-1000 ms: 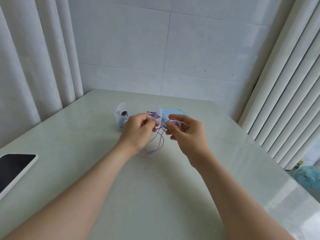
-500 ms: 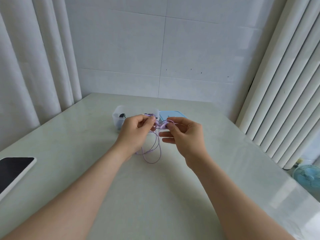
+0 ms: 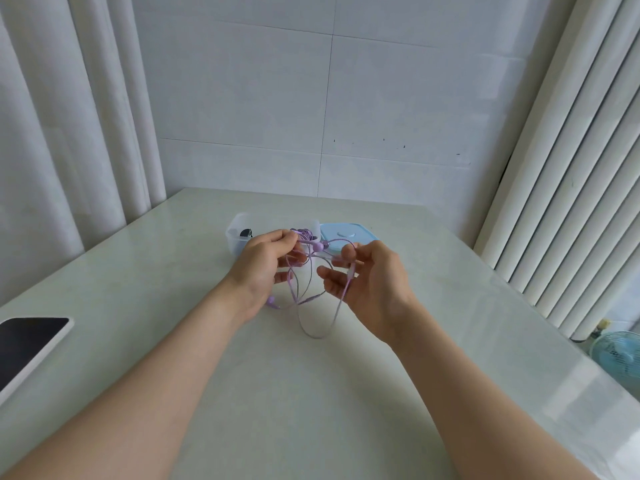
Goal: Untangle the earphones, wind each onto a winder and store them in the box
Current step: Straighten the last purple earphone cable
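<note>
A person's two bare forearms reach over a pale tabletop, and both hands are busy with a pair of purple earphones held up between them, above the middle of the tabletop. The left hand has its fingers curled in, and thumb and forefinger pinch the cable near the top of the tangle. The right hand faces it with the palm turned inward and the fingers half curled. The cable arcs over its forefinger and runs down between the fingers, so this hand grips the cable too. From the hands several strands hang in loops; the lowest loop reaches down to the tabletop or just above it, I cannot tell which. One earbud dangles beside the left wrist. Just behind the left hand stands a clear plastic box with something dark and a purple bundle in it. A light blue lid lies flat right beside the box, behind the right hand. A phone with a dark screen lies at the left edge of the tabletop, well apart from the hands. White curtains hang on both sides, and a small fan stands low on the right.
</note>
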Demonstrator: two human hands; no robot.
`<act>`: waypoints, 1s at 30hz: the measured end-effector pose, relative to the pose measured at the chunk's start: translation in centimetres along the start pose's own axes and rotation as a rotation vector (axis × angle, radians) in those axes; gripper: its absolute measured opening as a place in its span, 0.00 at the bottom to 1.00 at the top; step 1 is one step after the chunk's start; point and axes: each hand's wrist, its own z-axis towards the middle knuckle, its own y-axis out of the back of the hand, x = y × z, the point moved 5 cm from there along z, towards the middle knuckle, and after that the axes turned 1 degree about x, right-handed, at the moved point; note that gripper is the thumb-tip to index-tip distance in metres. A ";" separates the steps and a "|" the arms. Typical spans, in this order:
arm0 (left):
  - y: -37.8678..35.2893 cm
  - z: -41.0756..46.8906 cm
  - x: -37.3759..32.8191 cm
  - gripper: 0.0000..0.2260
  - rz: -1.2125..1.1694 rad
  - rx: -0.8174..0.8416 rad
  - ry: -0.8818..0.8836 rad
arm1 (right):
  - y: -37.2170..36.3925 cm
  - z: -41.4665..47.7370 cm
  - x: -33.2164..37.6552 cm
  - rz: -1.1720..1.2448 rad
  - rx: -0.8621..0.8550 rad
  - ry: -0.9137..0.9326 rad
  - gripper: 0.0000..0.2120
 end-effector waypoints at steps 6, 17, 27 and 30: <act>-0.7 -0.1 -0.4 0.14 -0.004 0.081 0.005 | 0.0 -0.1 0.4 -0.351 0.091 0.089 0.13; -0.2 0.2 0.1 0.14 0.095 0.055 0.022 | 0.2 0.1 1.1 -0.703 -0.005 0.400 0.16; -1.6 0.1 0.1 0.18 -0.137 0.181 0.153 | 0.8 0.3 1.0 -0.596 -0.088 0.341 0.16; -1.1 0.2 0.4 0.14 -0.133 0.114 0.196 | 1.0 0.5 1.3 -0.586 -0.154 0.376 0.17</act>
